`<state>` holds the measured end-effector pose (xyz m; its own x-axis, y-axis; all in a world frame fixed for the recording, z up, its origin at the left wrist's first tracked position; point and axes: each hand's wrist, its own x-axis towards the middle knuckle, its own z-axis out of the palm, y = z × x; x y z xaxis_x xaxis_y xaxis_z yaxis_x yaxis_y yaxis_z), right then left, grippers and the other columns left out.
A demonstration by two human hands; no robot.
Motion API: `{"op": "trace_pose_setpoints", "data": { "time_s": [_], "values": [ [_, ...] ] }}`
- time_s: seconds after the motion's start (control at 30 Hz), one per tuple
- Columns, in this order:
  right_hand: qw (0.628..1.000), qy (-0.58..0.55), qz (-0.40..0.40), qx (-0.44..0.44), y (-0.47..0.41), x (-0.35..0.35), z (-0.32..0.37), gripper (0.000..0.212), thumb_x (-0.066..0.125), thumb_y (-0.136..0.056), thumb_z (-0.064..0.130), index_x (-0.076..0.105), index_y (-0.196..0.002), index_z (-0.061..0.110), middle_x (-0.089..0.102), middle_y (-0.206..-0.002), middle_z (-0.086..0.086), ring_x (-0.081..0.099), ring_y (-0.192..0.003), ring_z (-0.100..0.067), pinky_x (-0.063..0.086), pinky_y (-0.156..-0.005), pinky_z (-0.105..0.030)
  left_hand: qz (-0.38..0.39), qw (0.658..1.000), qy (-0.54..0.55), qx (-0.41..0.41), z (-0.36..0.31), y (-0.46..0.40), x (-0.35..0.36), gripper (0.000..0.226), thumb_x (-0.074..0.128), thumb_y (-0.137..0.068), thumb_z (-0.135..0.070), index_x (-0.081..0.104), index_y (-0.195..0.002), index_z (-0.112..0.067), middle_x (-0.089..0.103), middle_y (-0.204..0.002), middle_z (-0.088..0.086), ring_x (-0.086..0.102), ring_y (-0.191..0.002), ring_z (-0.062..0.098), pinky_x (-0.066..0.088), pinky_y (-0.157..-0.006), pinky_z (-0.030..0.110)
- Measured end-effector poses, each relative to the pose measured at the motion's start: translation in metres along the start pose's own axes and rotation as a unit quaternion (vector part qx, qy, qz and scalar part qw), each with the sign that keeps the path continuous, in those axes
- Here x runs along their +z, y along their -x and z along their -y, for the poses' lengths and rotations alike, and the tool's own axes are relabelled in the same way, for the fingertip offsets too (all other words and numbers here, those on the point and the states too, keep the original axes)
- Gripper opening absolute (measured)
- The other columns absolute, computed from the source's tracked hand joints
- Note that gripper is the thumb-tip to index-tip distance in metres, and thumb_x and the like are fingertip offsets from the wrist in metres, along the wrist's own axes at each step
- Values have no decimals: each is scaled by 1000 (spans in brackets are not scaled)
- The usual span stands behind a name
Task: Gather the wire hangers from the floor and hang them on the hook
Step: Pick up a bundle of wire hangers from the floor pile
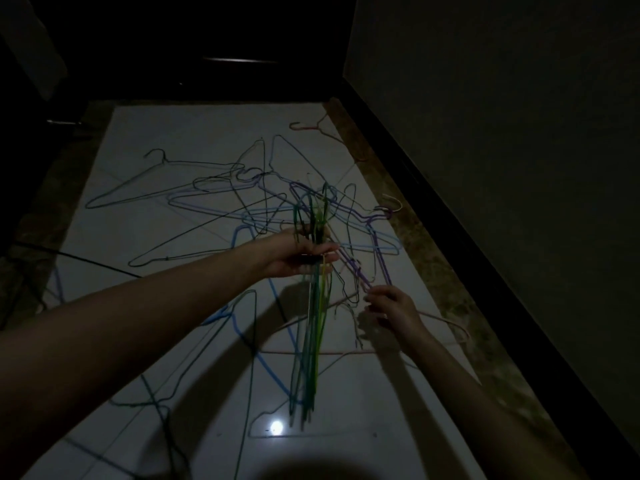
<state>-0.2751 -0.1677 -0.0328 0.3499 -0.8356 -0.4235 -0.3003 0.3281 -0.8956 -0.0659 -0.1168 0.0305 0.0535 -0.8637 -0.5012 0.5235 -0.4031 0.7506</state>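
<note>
1. Gripping a bundle of green and yellow hangers (315, 323) at its upper part: left hand (298, 254), fingers curled round the wires, bundle hanging edge-on above the floor
2. Right hand (391, 306), at 4 o'clock from the left, fingertips pinching a purple hanger (374, 233) at its lower end
3. Loose hangers (194, 192), scattered and tangled on the white tiled floor (138, 237), mostly at 12 and 10 o'clock
4. Pink hanger (311, 126), far edge, at 12 o'clock
</note>
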Motion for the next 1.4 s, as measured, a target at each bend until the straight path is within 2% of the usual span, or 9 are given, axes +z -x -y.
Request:
{"op": "trace_pose_setpoints", "data": {
  "time_s": [0.17, 0.23, 0.4, 0.6, 0.8, 1.03, 1.13, 1.23, 1.4],
  "values": [
    [998, 42, 4, 42, -1, -10, -36, 13, 55, -85, -12, 56, -86, 0, 53, -69, -13, 56, -53, -18, 46, -44, -18, 1, 1000, -3, -19, 5, 0, 0, 32, 36, -93, 13, 57, -96, -12, 62, -94, 8, 64, -93, 24, 56, -78, 41],
    [997, 61, 5, 47, -3, -12, -50, 18, 56, -82, -15, 57, -80, 3, 55, -71, -15, 55, -60, -21, 49, -54, -24, -6, 1000, 11, -22, 5, 1, -1, 29, 38, -93, 12, 56, -92, -10, 63, -96, 9, 65, -90, 23, 59, -72, 37],
    [983, 183, 4, 6, -7, -8, -68, 15, 66, -77, -7, 61, -89, 2, 63, -78, -9, 60, -75, -20, 48, -60, -12, -6, 1000, 15, -23, 4, 4, -10, 28, 41, -92, 11, 56, -87, -11, 70, -91, 11, 71, -74, 18, 59, -63, 28],
    [965, 262, 11, 16, -12, 4, -73, 22, 79, -71, 15, 59, -74, 23, 68, -79, -6, 66, -80, -24, 53, -79, -37, -10, 1000, -8, -26, 4, 6, -16, 31, 39, -92, 13, 57, -85, -11, 71, -85, 10, 71, -70, 15, 59, -63, 26],
    [973, 231, 2, 20, -5, -12, -65, 19, 71, -74, 2, 66, -64, 18, 70, -75, -9, 67, -79, -26, 53, -84, -41, -30, 997, -56, -42, 2, 8, -20, 28, 40, -93, 8, 58, -88, -12, 65, -91, 8, 65, -72, 13, 57, -64, 26],
    [968, 249, 4, -27, 6, -21, -37, 36, 62, -78, -8, 62, -58, 22, 63, -60, 6, 61, -63, -9, 49, -64, -18, -32, 995, -80, -49, -1, 9, -23, 22, 45, -92, 5, 58, -92, -12, 62, -87, 6, 60, -74, 14, 54, -65, 25],
    [970, 235, 0, -58, 8, -18, -14, 34, 66, -78, -7, 62, -60, 22, 62, -61, 2, 59, -63, -17, 51, -68, -30, -22, 996, -75, -46, -1, 8, -23, 21, 45, -91, 6, 57, -93, -12, 61, -86, 6, 60, -76, 15, 50, -70, 26],
    [971, 211, 3, -113, 12, -13, 14, 20, 68, -77, -6, 65, -66, 11, 61, -61, -3, 56, -59, -16, 46, -64, -28, -21, 996, -65, -53, -3, 10, -23, 21, 46, -91, 5, 57, -95, -12, 61, -85, 6, 61, -78, 16, 53, -67, 26],
    [968, 174, 14, -181, 15, 3, 62, 17, 68, -80, -1, 67, -71, 14, 68, -83, -14, 64, -80, -27, 51, -80, -40, -18, 996, -69, -47, -10, 16, -17, 23, 47, -90, 6, 61, -97, -11, 62, -88, 8, 61, -80, 18, 54, -68, 27]
  ]
}}
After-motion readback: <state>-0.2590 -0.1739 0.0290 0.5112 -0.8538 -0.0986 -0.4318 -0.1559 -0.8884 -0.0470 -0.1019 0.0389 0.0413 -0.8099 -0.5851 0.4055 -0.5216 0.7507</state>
